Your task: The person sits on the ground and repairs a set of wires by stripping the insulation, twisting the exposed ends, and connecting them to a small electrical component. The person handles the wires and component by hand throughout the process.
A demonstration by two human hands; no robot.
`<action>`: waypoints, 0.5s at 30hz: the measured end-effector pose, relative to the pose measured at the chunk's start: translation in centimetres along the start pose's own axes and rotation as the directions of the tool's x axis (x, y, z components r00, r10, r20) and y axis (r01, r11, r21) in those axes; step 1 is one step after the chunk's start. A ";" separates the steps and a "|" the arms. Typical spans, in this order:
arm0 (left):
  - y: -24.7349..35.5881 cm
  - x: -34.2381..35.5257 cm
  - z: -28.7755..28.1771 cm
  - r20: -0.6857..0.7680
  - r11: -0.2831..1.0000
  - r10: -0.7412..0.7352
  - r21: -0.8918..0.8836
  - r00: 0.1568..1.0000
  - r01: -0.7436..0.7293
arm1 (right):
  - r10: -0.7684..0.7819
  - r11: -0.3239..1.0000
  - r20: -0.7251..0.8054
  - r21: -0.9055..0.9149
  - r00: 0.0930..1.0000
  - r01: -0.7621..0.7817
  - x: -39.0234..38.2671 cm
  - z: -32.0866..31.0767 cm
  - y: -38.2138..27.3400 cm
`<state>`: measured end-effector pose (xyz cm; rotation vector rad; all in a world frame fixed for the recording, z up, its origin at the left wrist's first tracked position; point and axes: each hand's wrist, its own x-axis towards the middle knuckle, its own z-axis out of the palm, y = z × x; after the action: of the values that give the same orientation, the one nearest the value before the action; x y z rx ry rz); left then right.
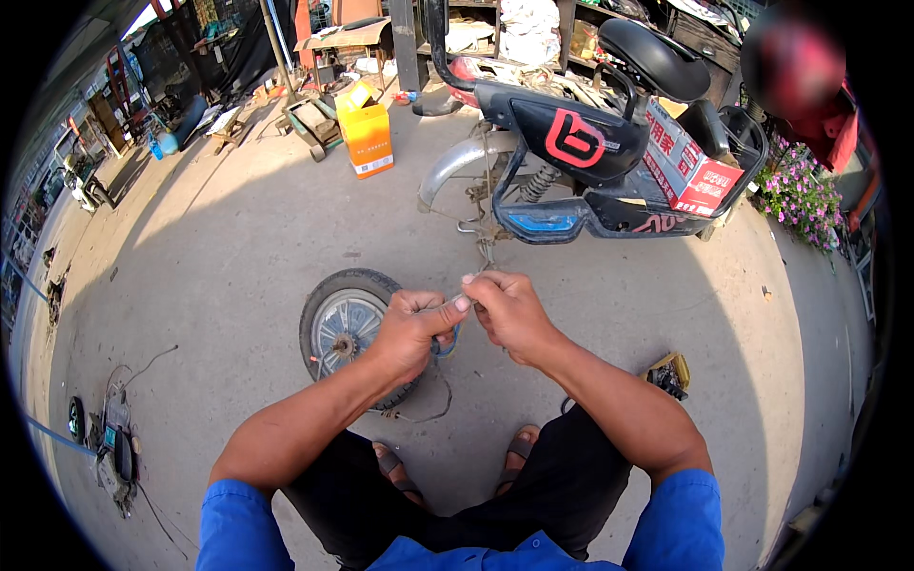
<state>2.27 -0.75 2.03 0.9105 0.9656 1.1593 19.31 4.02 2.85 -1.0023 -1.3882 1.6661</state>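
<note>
Both hands are meeting out in front of me, above the floor. My left grip [411, 331] is pinching a thin strand [471, 298], thumb pressing down, fingers curling under. My right grip [512, 310] is pinching the same strand, thumb and forefinger together, just beside the left thumb. Strand is mostly hiding behind my fingers; can't tell what it is. A blue piece [448, 344] is showing below my left fingers; can't tell if I'm holding it or if it's just hanging there.

Wheel [343, 326] is lying flat on the concrete floor [238, 276], left of centre, my left hand and forearm covering part of it. Grey cable [446, 411] is curving on the floor by its lower edge. My sandals [519, 455] are resting nearer me.

Farther right, a small container [669, 374] is holding dark bits, too small to make out. Ahead, the black scooter [571, 133] is standing, a red-and-white carton [690, 167] sitting on it. Orange box [367, 135] is standing left of the scooter. Far left, loose parts with cables [118, 447] are lying on the floor. Pink flowers [804, 195] are growing far right.
</note>
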 end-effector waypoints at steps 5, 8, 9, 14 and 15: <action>-0.1 0.1 -0.5 0.017 0.982 0.085 -0.172 0.996 -0.081 | 0.043 0.997 -0.059 0.064 0.997 -0.039 0.0 -0.3 -0.4; -0.4 0.4 -1.1 0.046 0.954 0.159 -0.264 0.986 -0.141 | 0.075 0.991 -0.067 0.113 0.995 -0.067 0.2 -0.6 -0.7; -0.4 0.5 -1.2 0.057 0.945 0.186 -0.285 0.981 -0.162 | 0.044 0.997 -0.069 0.073 0.997 -0.038 0.2 -0.6 -0.5; 0.0 0.8 -0.5 0.066 0.974 0.078 -0.219 0.995 -0.062 | -0.230 0.947 -0.044 -0.240 0.972 0.213 0.8 -1.2 1.2; 0.0 0.8 -0.4 0.058 0.976 0.064 -0.213 0.996 -0.050 | -0.265 0.924 -0.029 -0.294 0.964 0.245 0.8 -1.2 1.3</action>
<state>1.97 0.05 1.84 0.8030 0.7512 1.2478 20.02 5.03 1.39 -0.9779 -1.6701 1.2514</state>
